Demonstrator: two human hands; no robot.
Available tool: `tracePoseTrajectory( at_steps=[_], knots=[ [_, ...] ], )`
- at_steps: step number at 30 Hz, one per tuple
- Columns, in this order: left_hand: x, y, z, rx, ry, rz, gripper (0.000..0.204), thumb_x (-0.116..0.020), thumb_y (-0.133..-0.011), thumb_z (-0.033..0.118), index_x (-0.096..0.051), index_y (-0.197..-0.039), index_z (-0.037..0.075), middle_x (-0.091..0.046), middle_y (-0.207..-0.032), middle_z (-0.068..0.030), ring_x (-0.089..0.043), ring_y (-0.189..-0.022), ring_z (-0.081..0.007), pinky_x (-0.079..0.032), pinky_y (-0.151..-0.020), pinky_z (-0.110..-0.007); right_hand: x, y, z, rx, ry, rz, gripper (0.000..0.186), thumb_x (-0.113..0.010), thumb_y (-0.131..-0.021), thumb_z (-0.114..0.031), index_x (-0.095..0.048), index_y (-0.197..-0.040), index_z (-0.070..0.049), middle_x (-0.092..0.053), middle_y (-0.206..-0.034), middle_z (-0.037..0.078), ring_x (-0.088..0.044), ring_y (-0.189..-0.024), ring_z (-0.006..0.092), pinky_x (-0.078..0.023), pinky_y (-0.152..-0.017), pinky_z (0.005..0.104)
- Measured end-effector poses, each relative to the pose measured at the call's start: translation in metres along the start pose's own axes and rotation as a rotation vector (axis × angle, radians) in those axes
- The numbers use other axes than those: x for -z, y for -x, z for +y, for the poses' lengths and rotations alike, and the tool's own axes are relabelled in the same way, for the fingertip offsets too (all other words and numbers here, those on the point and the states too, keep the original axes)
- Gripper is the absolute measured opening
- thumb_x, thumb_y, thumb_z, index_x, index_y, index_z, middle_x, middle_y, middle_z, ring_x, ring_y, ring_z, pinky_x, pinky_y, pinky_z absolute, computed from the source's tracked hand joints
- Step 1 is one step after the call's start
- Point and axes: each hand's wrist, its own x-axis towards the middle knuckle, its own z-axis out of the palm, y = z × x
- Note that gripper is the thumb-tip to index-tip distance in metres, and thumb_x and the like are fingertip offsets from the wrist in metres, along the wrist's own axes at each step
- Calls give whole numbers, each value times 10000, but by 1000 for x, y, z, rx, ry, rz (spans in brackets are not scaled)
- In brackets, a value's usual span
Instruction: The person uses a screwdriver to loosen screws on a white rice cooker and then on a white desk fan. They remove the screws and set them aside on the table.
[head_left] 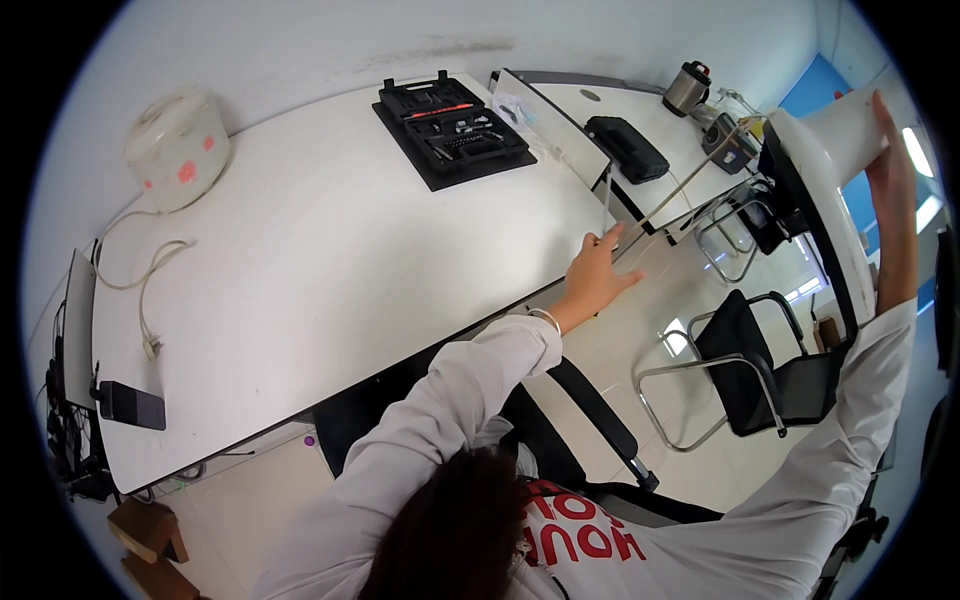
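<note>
My left hand [600, 272] reaches over the desk's [285, 260] right edge, thumb and fingers apart, beside a pale cord [680, 185] that rises toward the upper right. I cannot make out whether a fingertip touches it. High at the right, my right hand [885, 145] grips the white cylindrical part of a large white appliance [830, 200] with a broad body and dark underside; what it is exactly is unclear. A black open toolkit case [455, 130] lies on a dark mat at the desk's back.
A white pot-like appliance [175, 150] with a cord and a black adapter [132, 405] are at the left. A second desk [570, 100] holds a black case [628, 148] and steel kettle [688, 88]. Black chairs [735, 365] stand right, cardboard pieces [145, 530] lower left.
</note>
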Motion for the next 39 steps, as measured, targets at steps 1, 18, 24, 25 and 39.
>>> tracePoseTrajectory(
  at_steps=[1,18,24,25,39],
  knots=[
    [-3,-5,-10,35,-6,10,740,-719,-696,385,-398,-1300,103,-477,-875,-126,-513,-721,-250,-451,-665,-354,0,-5,-5,-3,-20,-2,657,-591,-756,-584,-502,-1228,-137,-551,-1129,140,-533,-1080,289,-413,-940,499],
    [30,4,-23,79,435,75,535,-357,-944,455,-461,-618,43,-429,-470,-40,-419,-369,-138,-365,-394,-297,-3,-24,-47,271,5,-134,667,-550,-777,-582,-488,-1265,-130,-482,-1274,141,-463,-1190,295,-352,-991,524],
    [145,87,1,271,914,-10,507,-305,-963,442,-441,-639,78,-405,-525,-12,-438,-402,-97,-382,-367,-235,-89,-4,-58,138,-63,-59,751,-628,-724,-587,-473,-1235,-60,-541,-1112,193,-570,-1031,314,-458,-890,497],
    [169,102,1,340,880,65,514,-331,-955,449,-451,-644,58,-417,-529,-23,-433,-389,-101,-387,-360,-245,-115,-8,-55,146,-126,-90,761,-630,-726,-583,-457,-1239,-47,-542,-1107,193,-572,-1027,307,-467,-884,480],
    [349,239,29,-305,1532,327,224,-414,-955,253,-430,-835,64,-390,-832,-33,-354,-504,-52,-353,-396,-176,-368,34,-111,188,-816,-356,618,-700,-777,-319,-336,-1172,-12,-562,-1036,104,-582,-919,190,-499,-786,323]
  ],
)
